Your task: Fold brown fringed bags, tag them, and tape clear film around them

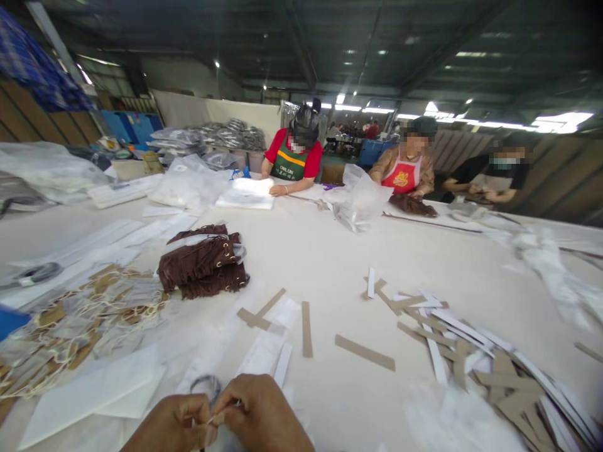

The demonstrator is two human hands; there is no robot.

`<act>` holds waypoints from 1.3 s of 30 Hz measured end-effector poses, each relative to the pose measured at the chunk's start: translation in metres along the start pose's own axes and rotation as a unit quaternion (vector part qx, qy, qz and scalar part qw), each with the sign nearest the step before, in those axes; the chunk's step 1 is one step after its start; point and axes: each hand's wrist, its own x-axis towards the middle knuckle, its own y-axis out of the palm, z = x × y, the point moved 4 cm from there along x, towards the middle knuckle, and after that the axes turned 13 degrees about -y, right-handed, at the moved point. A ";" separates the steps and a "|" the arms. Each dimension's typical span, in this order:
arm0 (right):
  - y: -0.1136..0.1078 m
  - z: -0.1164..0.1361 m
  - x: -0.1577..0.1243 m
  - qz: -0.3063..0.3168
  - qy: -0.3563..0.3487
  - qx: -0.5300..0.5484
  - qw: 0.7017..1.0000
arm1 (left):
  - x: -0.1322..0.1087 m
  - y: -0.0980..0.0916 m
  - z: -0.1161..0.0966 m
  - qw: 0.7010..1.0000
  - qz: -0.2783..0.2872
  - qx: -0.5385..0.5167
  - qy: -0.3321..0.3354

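Low in the view, my left hand [176, 422] and my right hand [261, 411] meet, fingertips pinched together. Between them runs a thin pale string [213, 418], gripped from both sides. A dark grey loop [207, 380] shows just behind the fingers; whether it joins the string I cannot tell. Beyond the hands lies a stack of dark brown fringed pieces [200, 267] with metal eyelets. To the left is a heap of brown tags with white strings [89, 314], partly in clear plastic. White sheets [94, 392] lie beside my left hand.
Brown and white card strips [509, 380] are piled at the right, with a few loose strips [365, 353] nearer the middle. Clear plastic bags [193, 179] sit along the far side. Three people work across the white table [301, 251], one in a green apron [292, 164].
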 end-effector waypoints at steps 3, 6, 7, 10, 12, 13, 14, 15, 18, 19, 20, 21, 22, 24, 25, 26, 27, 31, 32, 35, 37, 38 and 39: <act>0.000 0.002 -0.002 0.002 -0.006 0.011 1.000 | -0.014 0.001 -0.009 0.999 -0.037 0.011 0.005; -0.003 0.004 -0.004 0.008 -0.005 0.024 1.000 | -0.032 0.005 -0.024 1.000 -0.021 0.007 0.019; -0.004 0.005 -0.005 0.009 -0.004 0.031 0.999 | -0.038 0.007 -0.029 1.000 -0.016 0.009 0.022; -0.007 0.007 -0.006 0.005 -0.002 0.053 0.999 | -0.054 0.010 -0.042 1.000 -0.018 0.015 0.020; -0.009 0.008 -0.006 0.003 -0.002 0.063 0.998 | -0.059 0.012 -0.048 0.999 -0.017 0.022 0.016; -0.009 0.008 -0.007 0.002 -0.002 0.065 0.998 | -0.060 0.012 -0.050 0.999 -0.016 0.030 0.016; -0.010 0.007 -0.007 0.001 -0.002 0.064 0.998 | -0.059 0.012 -0.051 0.999 -0.012 0.039 0.018; -0.010 0.007 -0.007 0.000 -0.001 0.063 0.998 | -0.057 0.011 -0.051 0.999 -0.008 0.045 0.018; -0.011 0.006 -0.007 0.004 -0.002 0.060 0.998 | -0.044 0.005 -0.044 0.999 -0.008 0.047 0.021; -0.011 0.005 -0.007 0.007 -0.002 0.057 0.998 | -0.039 0.002 -0.041 0.999 -0.012 0.043 0.023; -0.010 0.004 -0.007 0.011 -0.001 0.052 0.999 | -0.035 0.000 -0.037 0.999 -0.018 0.041 0.023; -0.009 0.003 -0.007 0.014 0.002 0.045 0.999 | -0.031 -0.002 -0.034 0.999 -0.024 0.042 0.024; -0.009 0.002 -0.006 0.016 0.005 0.037 0.999 | -0.028 -0.004 -0.031 0.998 -0.030 0.043 0.025; -0.008 0.000 -0.005 0.017 0.011 0.019 1.000 | -0.025 -0.005 -0.029 0.998 -0.042 0.041 0.029; -0.007 0.000 -0.004 0.021 0.013 0.013 1.000 | -0.026 -0.005 -0.029 0.998 -0.044 0.037 0.031; -0.006 0.000 -0.003 0.026 0.012 0.009 1.000 | -0.028 -0.004 -0.029 0.998 -0.044 0.032 0.034; -0.005 0.001 -0.002 0.032 0.010 0.006 0.999 | -0.031 -0.004 -0.031 0.998 -0.043 0.028 0.035; 0.000 0.009 0.000 0.073 0.005 0.012 0.997 | -0.052 -0.005 -0.039 0.994 -0.071 0.062 0.054; 0.002 0.010 0.000 0.084 0.006 0.013 0.996 | -0.057 -0.007 -0.041 0.990 -0.086 0.092 0.064; 0.004 0.007 0.003 0.113 0.016 0.005 0.993 | -0.067 -0.016 -0.041 0.968 -0.112 0.210 0.083; 0.004 0.004 0.005 0.128 0.026 -0.003 0.991 | -0.073 -0.022 -0.040 0.944 -0.108 0.278 0.138; 0.004 0.002 0.005 0.138 0.030 -0.005 0.990 | -0.075 -0.023 -0.039 0.929 -0.097 0.313 0.171; 0.005 0.001 0.005 0.147 0.033 -0.004 0.989 | -0.077 -0.024 -0.037 0.911 -0.084 0.350 0.201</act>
